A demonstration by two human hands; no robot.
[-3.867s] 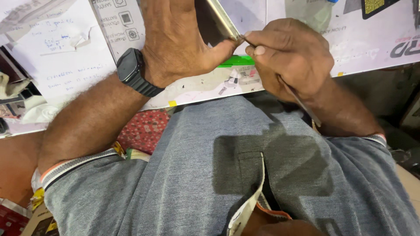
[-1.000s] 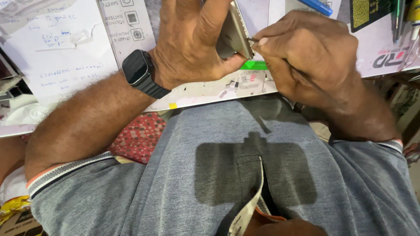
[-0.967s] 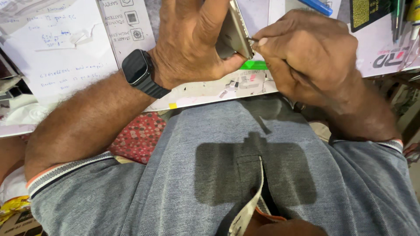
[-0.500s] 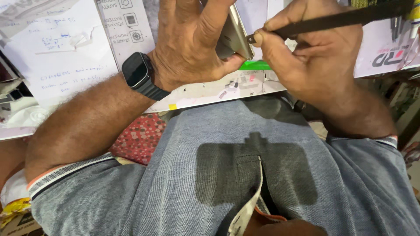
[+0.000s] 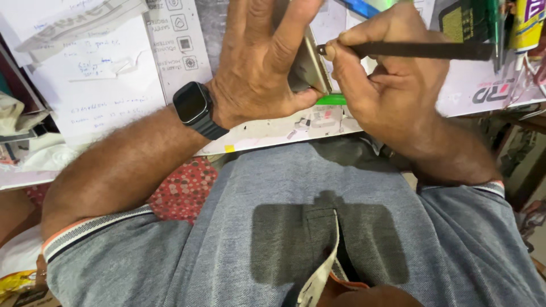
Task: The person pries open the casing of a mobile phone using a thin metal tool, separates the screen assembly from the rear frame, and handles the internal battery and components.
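Note:
My left hand (image 5: 261,62) grips a thin gold-coloured phone (image 5: 310,65), held on edge above the white worktop (image 5: 267,128). A black smartwatch (image 5: 193,108) sits on that wrist. My right hand (image 5: 387,85) pinches a long dark flat tool (image 5: 421,50), which lies level and points left. Its tip touches the phone's upper right edge. The phone's face is mostly hidden behind my left fingers.
Printed white sheets (image 5: 96,91) cover the worktop at the left. A small green part (image 5: 331,100) lies under the phone. Pens and a green packet (image 5: 475,23) stand at the top right. My grey shirt (image 5: 296,227) fills the lower frame.
My right hand has turned, so the dark tool swung out to the right and now lies level at the phone's edge. The left hand keeps the phone in place.

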